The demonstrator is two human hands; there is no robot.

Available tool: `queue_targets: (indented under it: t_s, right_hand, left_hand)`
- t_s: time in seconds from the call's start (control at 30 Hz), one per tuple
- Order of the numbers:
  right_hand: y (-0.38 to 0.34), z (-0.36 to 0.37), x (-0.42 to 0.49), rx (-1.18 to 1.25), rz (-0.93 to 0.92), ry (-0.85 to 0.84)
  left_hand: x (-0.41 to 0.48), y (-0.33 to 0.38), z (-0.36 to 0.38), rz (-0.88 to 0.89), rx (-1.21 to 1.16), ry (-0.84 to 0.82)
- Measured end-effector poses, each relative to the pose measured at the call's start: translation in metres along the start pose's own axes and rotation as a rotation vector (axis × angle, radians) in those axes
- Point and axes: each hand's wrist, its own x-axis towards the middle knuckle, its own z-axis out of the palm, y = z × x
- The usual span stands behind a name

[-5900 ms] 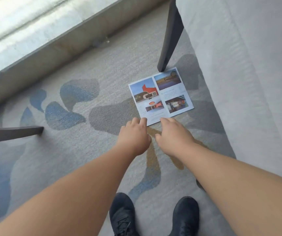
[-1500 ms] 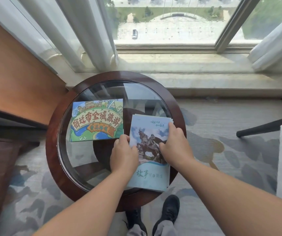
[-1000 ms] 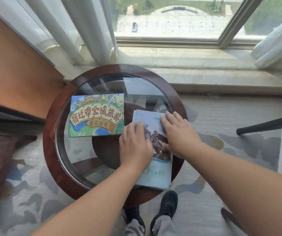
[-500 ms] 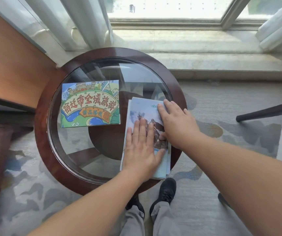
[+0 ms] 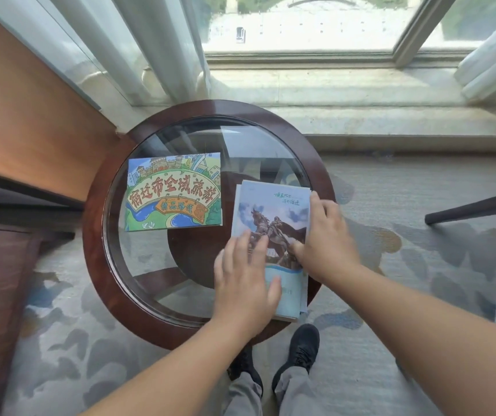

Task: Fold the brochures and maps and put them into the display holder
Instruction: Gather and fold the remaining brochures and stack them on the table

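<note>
Free to pass forward of the right hand [image 5: 326,235] over bare glass as far as the counter [image 5: 95,235] rim, with the window sill [image 5: 360,94] and curtain [image 5: 156,49] rising just beyond. Met forward-left of the left hand [image 5: 245,283] by the flat cartoon map [image 5: 173,192], yet open directly left across bare glass. Open right of the right hand past the rim, with a dark chair leg [image 5: 474,207] well apart.

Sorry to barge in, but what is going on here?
A person is flattening a pale blue folded brochure with a horseman picture on the round glass-topped wooden table: left hand pressing its lower half, right hand at its right edge. A colourful cartoon map lies untouched alongside. No display holder shows.
</note>
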Motion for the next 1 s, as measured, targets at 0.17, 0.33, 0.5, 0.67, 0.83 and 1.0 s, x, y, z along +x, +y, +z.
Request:
queue_targets:
  t_s: [0.17,0.33,0.5,0.67,0.83,1.0]
  right_hand:
    - [-0.014,0.018,-0.025,0.408,0.461,-0.167]
    - [-0.025,0.020,-0.023,0.321,0.488,-0.177]
    - [-0.025,0.022,-0.021,0.170,0.424,-0.164]
    - [-0.033,0.030,-0.015,0.132,0.480,-0.104]
    - [-0.034,0.039,-0.010,0.027,0.472,-0.063]
    - [-0.036,0.041,-0.007,-0.001,0.494,-0.063]
  left_hand:
    - [0.027,0.004,-0.029,-0.601,-0.379,-0.121]
    - [0.031,0.014,-0.030,-0.632,-0.345,-0.165]
    - [0.047,-0.021,-0.049,-0.495,-0.241,-0.027]
    - [0.098,-0.096,-0.086,-0.364,0.064,0.196]
    - [0.169,-0.124,-0.113,-0.084,0.385,-0.132]
    - [0.185,-0.118,-0.112,-0.128,0.495,-0.182]
